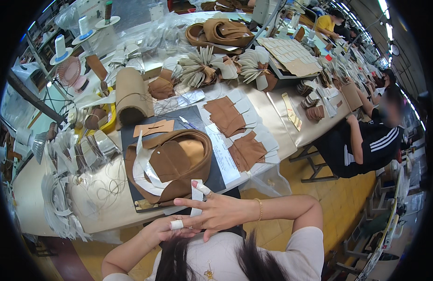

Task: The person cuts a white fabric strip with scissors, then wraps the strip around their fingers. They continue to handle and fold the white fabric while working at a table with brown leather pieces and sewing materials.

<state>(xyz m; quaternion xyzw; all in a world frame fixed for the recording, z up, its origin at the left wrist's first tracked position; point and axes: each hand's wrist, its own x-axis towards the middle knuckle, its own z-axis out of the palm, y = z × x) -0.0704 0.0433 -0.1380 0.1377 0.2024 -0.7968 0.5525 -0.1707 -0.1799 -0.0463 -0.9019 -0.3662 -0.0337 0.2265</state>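
Both hands meet at the near edge of the table and hold a narrow white strip (196,196) between them. The right hand (216,211) has its fingers spread wide apart, and the strip stands upright behind them, pinched near a bandaged fingertip. The left hand (172,228) is curled loosely beneath the right, one finger wrapped in white tape; how firmly it grips the strip cannot be told. A thin bracelet (260,209) circles the right wrist.

Just beyond the hands, on a dark mat (132,136), lies a brown leather loop (179,159) with white strips draped across it. To the right of the loop lie brown cut pieces (226,117) fanned out on white paper. Farther off stand a tan roll (130,93), fan-shaped bundles of pale pieces (202,68) and another brown loop (219,33). At the far left are thread spools (60,47). A tangle of loose thread (104,182) lies on the beige table (282,122) to the left. On the right, another person in a dark striped top (371,145) sits at the same table.
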